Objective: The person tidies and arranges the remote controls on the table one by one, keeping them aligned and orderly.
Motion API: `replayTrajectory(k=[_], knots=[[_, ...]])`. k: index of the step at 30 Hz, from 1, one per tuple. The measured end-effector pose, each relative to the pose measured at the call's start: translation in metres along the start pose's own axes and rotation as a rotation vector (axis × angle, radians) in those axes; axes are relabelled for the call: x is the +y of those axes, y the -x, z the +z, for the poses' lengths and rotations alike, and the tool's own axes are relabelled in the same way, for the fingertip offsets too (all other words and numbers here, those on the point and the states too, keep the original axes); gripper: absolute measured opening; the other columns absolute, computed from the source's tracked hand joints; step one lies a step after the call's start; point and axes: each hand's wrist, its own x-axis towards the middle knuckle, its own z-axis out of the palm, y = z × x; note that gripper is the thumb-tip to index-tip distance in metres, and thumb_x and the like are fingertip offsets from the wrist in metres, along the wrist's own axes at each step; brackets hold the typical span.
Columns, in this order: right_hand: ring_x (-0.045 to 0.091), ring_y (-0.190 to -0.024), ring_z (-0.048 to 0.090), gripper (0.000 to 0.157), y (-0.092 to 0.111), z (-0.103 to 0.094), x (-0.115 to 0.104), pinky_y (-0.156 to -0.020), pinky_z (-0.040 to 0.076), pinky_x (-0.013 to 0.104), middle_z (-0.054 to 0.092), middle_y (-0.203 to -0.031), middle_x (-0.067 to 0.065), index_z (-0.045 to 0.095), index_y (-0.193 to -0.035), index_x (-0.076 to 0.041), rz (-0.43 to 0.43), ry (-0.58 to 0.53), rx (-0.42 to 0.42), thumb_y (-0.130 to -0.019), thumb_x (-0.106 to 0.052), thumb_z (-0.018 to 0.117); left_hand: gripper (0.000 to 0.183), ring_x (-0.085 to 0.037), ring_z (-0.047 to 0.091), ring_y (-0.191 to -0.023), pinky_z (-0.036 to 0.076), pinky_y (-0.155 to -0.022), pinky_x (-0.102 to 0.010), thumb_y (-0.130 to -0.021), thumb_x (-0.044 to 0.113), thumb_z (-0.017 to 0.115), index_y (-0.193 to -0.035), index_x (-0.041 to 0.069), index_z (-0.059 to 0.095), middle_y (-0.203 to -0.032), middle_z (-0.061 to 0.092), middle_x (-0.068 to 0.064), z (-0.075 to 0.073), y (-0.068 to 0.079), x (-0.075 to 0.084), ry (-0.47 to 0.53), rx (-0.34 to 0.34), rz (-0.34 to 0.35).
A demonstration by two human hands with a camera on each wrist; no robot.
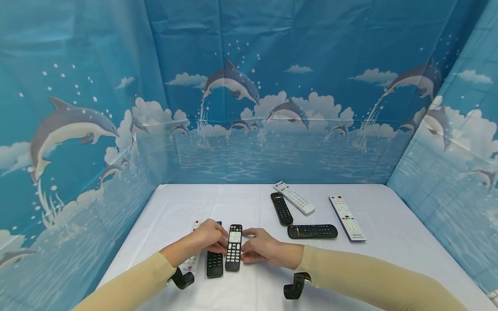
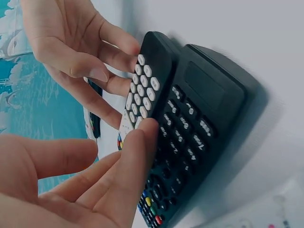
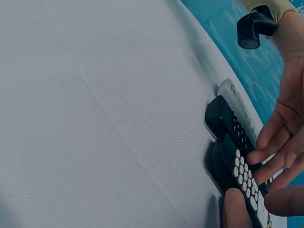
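Note:
In front of me a black remote control with white buttons [image 1: 233, 255] lies between my two hands. My left hand [image 1: 211, 236] reaches over a darker black remote [image 1: 215, 264], its fingertips at the left edge of the white-buttoned one. From the other side, my right hand [image 1: 263, 248] has its fingertips at the right edge of that same remote. The left wrist view shows extended left fingers [image 2: 135, 156] resting along the seam where the two black remotes lie side by side. A white remote [image 1: 190, 264] is partly hidden under my left hand and wrist.
Farther back on the white-covered table [image 1: 241, 198] lie another white remote [image 1: 297, 198], an upright-lying black remote [image 1: 282, 209], a sideways black remote [image 1: 312, 231] and a long white remote [image 1: 347, 218]. A dolphin-printed curtain [image 1: 272, 151] stands around the table.

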Motion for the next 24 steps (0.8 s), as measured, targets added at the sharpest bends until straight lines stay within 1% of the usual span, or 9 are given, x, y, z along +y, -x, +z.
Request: replayTrajectory(k=[2,4,6,8,11,14,18,20,24], knots=[[0.022,-0.076,0.071,0.069,0.001,0.000,-0.001,-0.072,0.063,0.034,0.066,-0.099,0.025,0.034,-0.150,0.006,-0.001,0.004,-0.002,-0.086,0.007,0.059,0.029,-0.023,0.072,-0.066,0.062,-0.063,-0.033,-0.087,-0.005,0.066,-0.116,-0.008,0.070,-0.086,0.072,-0.015,-0.001,0.000,-0.002,-0.020,0.031,0.036],[0.022,-0.076,0.071,0.069,0.002,0.000,-0.001,-0.072,0.063,0.034,0.066,-0.099,0.026,0.034,-0.150,0.006,-0.004,0.004,-0.004,-0.086,0.007,0.059,0.026,-0.021,0.070,-0.066,0.062,-0.062,-0.032,-0.087,-0.006,0.067,-0.112,-0.007,0.071,-0.088,0.072,-0.014,-0.002,-0.001,-0.005,-0.072,0.087,0.100],[0.023,-0.077,0.071,0.069,0.002,0.000,-0.001,-0.072,0.063,0.034,0.066,-0.100,0.026,0.034,-0.150,0.006,-0.006,0.006,-0.006,-0.086,0.007,0.059,0.024,-0.019,0.069,-0.071,0.061,-0.064,-0.033,-0.085,-0.007,0.068,-0.108,-0.004,0.074,-0.091,0.072,-0.013,-0.003,0.000,-0.008,-0.194,0.178,0.183],[0.023,-0.077,0.071,0.070,0.002,0.000,0.000,-0.072,0.063,0.035,0.066,-0.100,0.026,0.034,-0.150,0.006,-0.008,0.004,-0.006,-0.086,0.007,0.059,0.026,-0.022,0.070,-0.080,0.061,-0.070,-0.037,-0.080,-0.009,0.070,-0.105,-0.003,0.075,-0.095,0.072,-0.012,-0.004,0.000,-0.010,-0.341,0.271,0.254],[0.024,-0.077,0.071,0.070,0.001,0.000,0.001,-0.072,0.063,0.034,0.065,-0.100,0.026,0.034,-0.150,0.006,-0.011,0.004,-0.003,-0.085,0.007,0.060,0.032,-0.029,0.070,-0.097,0.060,-0.083,-0.044,-0.074,-0.010,0.074,-0.104,-0.001,0.076,-0.102,0.074,-0.014,-0.006,0.001,-0.012,-0.553,0.369,0.321],[0.024,-0.078,0.071,0.070,0.001,-0.001,0.001,-0.073,0.063,0.035,0.064,-0.100,0.026,0.034,-0.150,0.006,-0.009,0.001,0.000,-0.085,0.008,0.060,0.036,-0.033,0.067,-0.103,0.058,-0.086,-0.049,-0.074,-0.003,0.081,-0.109,-0.003,0.075,-0.107,0.073,-0.016,-0.006,0.003,-0.014,-0.681,0.377,0.339],[0.025,-0.079,0.071,0.070,0.001,-0.001,0.001,-0.073,0.063,0.035,0.065,-0.100,0.025,0.035,-0.151,0.005,0.000,0.005,0.004,-0.085,0.007,0.061,0.044,-0.027,0.062,-0.096,0.059,-0.080,-0.047,-0.072,0.012,0.090,-0.111,-0.001,0.075,-0.106,0.072,-0.015,-0.007,0.004,-0.018,-0.813,0.338,0.344],[0.024,-0.079,0.071,0.070,0.000,-0.001,0.001,-0.074,0.062,0.035,0.065,-0.101,0.024,0.036,-0.150,0.005,0.004,0.006,0.006,-0.085,0.007,0.061,0.046,-0.027,0.061,-0.096,0.058,-0.081,-0.047,-0.071,0.017,0.092,-0.111,0.001,0.075,-0.106,0.072,-0.013,-0.008,0.004,-0.020,-0.849,0.304,0.339],[0.023,-0.078,0.071,0.069,-0.001,-0.002,0.001,-0.073,0.062,0.035,0.064,-0.101,0.025,0.037,-0.150,0.004,0.011,0.005,0.008,-0.085,0.007,0.061,0.045,-0.031,0.062,-0.105,0.054,-0.089,-0.052,-0.073,0.022,0.091,-0.112,0.004,0.076,-0.114,0.072,-0.010,-0.011,0.002,-0.025,-0.879,0.251,0.343]])
